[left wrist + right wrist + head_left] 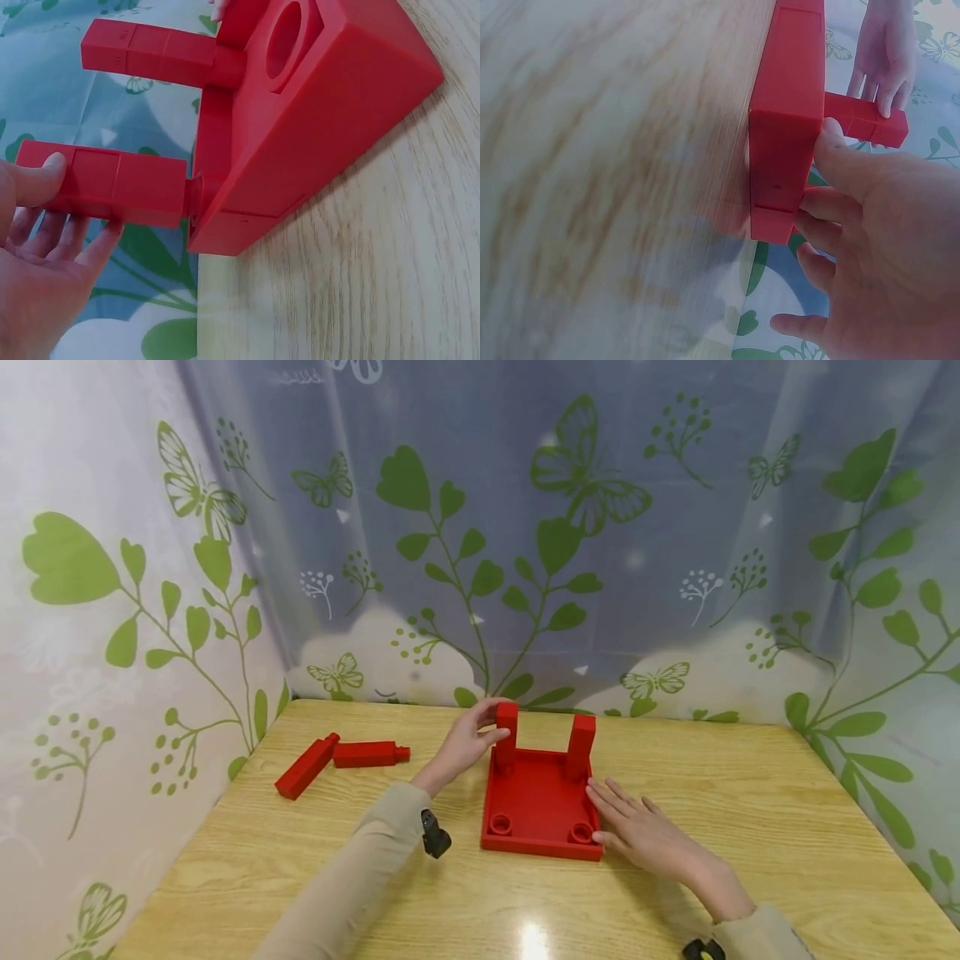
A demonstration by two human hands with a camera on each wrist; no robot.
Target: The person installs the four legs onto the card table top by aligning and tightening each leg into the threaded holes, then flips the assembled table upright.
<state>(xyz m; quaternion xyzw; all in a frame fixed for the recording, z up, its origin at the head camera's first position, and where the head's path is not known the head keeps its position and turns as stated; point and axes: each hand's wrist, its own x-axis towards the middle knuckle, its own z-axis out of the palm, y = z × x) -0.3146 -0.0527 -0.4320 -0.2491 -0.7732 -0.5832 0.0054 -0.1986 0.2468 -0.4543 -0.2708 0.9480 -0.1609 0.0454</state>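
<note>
A red square toy tabletop (536, 806) lies on the wooden table, its raised rim and round sockets facing up. Two red square legs stand in its far corners. My left hand (467, 739) pinches the far-left leg (506, 739) near its top, thumb on one side and fingers on the other. In the left wrist view, that leg's lower end meets its corner socket (206, 195). The far-right leg (581, 747) stands upright with no hand on it. My right hand (648, 835) rests against the tabletop's right side, fingers spread and fairly straight.
Two more red legs, one slanted (306, 767) and one sideways (367, 754), lie on the table at the left, their narrow ends close together. The near corners of the tabletop hold round sockets (500, 825). A patterned curtain (480, 568) hangs behind the table's far edge.
</note>
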